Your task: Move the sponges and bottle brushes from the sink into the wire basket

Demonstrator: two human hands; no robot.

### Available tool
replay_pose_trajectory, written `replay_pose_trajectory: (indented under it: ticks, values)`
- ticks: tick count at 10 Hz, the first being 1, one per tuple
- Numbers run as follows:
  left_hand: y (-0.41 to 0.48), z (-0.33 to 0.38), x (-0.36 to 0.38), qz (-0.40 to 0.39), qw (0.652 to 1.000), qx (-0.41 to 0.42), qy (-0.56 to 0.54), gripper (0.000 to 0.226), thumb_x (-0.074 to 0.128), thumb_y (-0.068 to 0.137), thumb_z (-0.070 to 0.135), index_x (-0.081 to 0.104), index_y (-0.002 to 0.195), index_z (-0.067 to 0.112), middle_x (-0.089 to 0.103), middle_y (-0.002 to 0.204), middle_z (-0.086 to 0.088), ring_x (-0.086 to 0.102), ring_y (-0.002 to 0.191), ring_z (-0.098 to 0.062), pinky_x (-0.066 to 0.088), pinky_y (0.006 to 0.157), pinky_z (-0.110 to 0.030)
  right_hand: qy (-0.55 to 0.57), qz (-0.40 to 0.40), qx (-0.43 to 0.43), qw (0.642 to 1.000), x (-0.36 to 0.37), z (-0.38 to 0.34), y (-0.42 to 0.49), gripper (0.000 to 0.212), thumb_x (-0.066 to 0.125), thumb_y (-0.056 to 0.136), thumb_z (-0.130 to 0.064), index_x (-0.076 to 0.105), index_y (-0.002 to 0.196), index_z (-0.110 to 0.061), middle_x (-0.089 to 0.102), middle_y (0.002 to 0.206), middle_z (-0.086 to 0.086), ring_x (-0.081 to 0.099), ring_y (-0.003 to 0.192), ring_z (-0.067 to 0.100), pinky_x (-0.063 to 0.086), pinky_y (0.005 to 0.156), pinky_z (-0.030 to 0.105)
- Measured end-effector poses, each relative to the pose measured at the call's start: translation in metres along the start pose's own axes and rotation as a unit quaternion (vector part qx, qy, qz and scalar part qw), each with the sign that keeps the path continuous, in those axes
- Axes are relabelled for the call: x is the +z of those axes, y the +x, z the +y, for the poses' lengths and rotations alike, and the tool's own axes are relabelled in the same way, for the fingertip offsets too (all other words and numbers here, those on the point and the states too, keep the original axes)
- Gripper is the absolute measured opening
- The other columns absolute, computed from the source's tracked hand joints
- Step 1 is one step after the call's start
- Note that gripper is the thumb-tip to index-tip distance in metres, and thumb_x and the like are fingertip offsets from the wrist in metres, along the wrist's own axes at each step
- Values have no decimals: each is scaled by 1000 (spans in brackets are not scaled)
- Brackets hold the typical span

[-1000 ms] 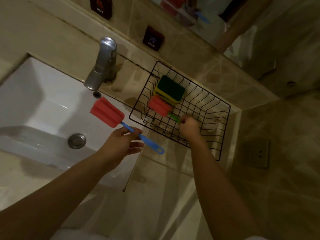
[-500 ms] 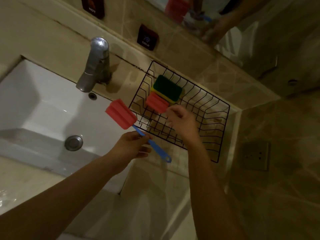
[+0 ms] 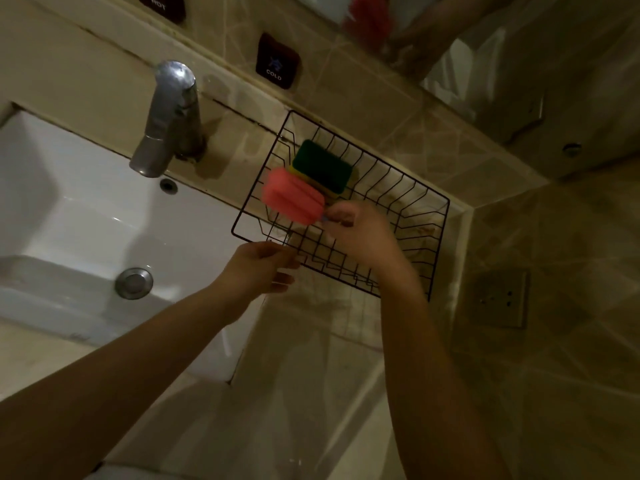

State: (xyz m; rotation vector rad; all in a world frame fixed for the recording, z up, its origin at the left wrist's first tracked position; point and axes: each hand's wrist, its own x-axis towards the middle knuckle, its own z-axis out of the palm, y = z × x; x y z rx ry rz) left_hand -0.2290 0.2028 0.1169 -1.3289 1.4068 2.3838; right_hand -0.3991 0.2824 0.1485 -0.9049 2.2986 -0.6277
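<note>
The black wire basket [image 3: 439,247] stands on the counter right of the white sink [image 3: 86,209]. A green-and-yellow sponge [image 3: 322,169] lies in its far left corner. A red-headed bottle brush [image 3: 292,195], blurred, hovers over the basket's left part in front of the sponge. My right hand [image 3: 360,233] is inside the basket, shut on the brush's blue handle, of which only a stub shows. My left hand [image 3: 259,268] is at the basket's front left corner, fingers loosely apart, holding nothing. The green-handled brush seen earlier is hidden.
A chrome faucet [image 3: 169,123] stands behind the sink, with a round drain [image 3: 134,283] in the basin. Dark hot and cold labels [image 3: 277,60] sit on the tiled wall. A wall socket [image 3: 498,297] is at the right, and a mirror edge runs along the top.
The blue-handled brush has passed from my left hand to my right and moved right, over the basket. My left hand let go and now rests by the basket's corner.
</note>
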Motion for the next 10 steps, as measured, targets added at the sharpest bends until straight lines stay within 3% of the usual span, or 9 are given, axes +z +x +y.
replay_pose_trajectory:
  ticks: [1,2,3,5,6,7,8,9,10]
  values:
    - [-1,1,-11,22,1000,2,-17,9,57,91,19,66,93,15,71,101,-13,67,82,-29,57,73,-34,-45,-9,16,999,11,15,11,15,66,89,-22,73,100,-14,69,93,-5,62,84,9,40,62,11]
    - [-2,1,-15,20,1000,12,-6,10,57,92,20,66,92,17,70,101,-10,68,81,-28,57,73,-35,-67,-38,55,996,32,29,20,11,68,87,-23,72,93,-15,71,94,-3,65,87,14,52,73,28]
    - [-3,3,-18,21,1000,16,13,13,56,93,22,67,98,17,70,104,-7,68,85,-30,57,76,-38,-97,-42,74,992,48,37,32,11,66,87,-24,68,77,-19,67,80,-1,62,79,19,45,61,24]
    - [-10,6,-20,4,998,10,56,26,53,92,19,64,116,18,68,107,0,70,89,-28,56,81,-41,-127,-21,114,985,61,41,39,18,65,87,-31,71,83,-15,72,89,7,66,86,26,56,79,39]
    - [-13,9,-20,-6,997,8,83,34,52,93,19,59,126,17,65,115,-2,70,88,-24,57,75,-35,-168,-15,136,976,62,38,36,11,66,86,-22,72,89,-13,71,93,11,66,87,28,58,77,40]
    - [-16,10,-20,-21,994,16,101,40,52,92,20,54,132,16,64,119,-2,71,87,-21,58,71,-32,-168,6,137,976,57,34,29,6,65,84,-20,68,86,-15,69,93,10,66,87,28,50,64,31]
    - [-23,10,-22,-43,994,18,103,44,54,91,23,52,134,15,64,116,0,70,86,-20,57,66,-28,-123,43,113,985,55,25,14,11,64,87,-21,70,95,-18,71,100,9,65,94,27,49,69,29]
    - [-35,11,-28,-55,993,27,99,43,57,89,25,54,131,15,65,110,1,70,86,-22,57,70,-32,-111,6,111,988,57,14,-2,31,62,88,-12,67,118,-20,68,118,10,62,107,29,53,89,38]
    - [-57,10,-40,-65,991,29,109,38,55,90,23,56,128,17,66,108,1,70,85,-22,58,69,-32,-160,9,137,978,58,3,-19,37,56,89,-12,63,124,-23,65,119,10,61,107,31,54,90,39]
